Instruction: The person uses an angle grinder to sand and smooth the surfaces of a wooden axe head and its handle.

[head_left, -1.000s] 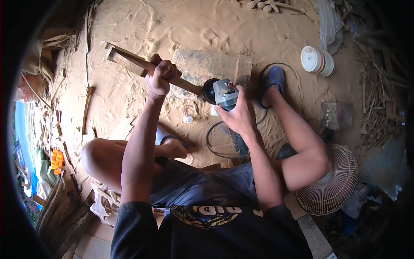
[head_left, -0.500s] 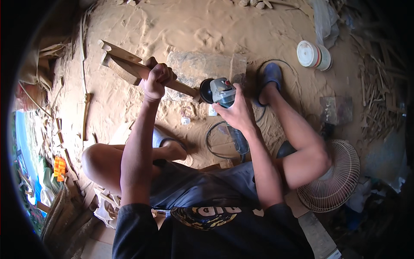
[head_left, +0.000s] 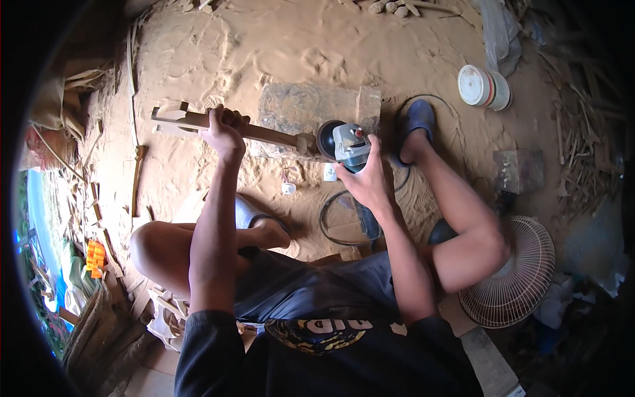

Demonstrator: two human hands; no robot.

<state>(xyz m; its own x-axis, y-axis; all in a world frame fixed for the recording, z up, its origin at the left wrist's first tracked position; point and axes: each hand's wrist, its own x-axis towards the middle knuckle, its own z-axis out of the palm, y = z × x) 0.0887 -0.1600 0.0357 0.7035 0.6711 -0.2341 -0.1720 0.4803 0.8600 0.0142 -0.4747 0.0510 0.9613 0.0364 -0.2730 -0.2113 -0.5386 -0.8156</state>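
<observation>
At the grip: left hand (head_left: pixel 223 130) wrapped tight round a long wooden piece (head_left: pixel 198 122), fingers clamped over the top, the stick running from 9 o'clock toward 3 o'clock; right hand (head_left: pixel 367 180) closed on the body of a grey angle grinder (head_left: pixel 344 144), whose dark disc meets the carved end of the wood. Against the frames a second and half a second back, the stick has dropped from a slant to nearly level and the left hand has slid outward toward 9, while the grinder sits much where it was; judged, the piece is being turned to present a fresh face to the disc. Below both, a flat stone block (head_left: pixel 307 109) lies under the contact point. Cable (head_left: pixel 327 221) loops at 6 o'clock of the tool. Ground is loose sawdust (head_left: pixel 278 46) throughout. White lidded tub (head_left: pixel 481 86) at 2 o'clock; fan guard (head_left: pixel 519 278) at 4 o'clock; wood offcuts (head_left: pixel 589 119) along the right rim.
</observation>
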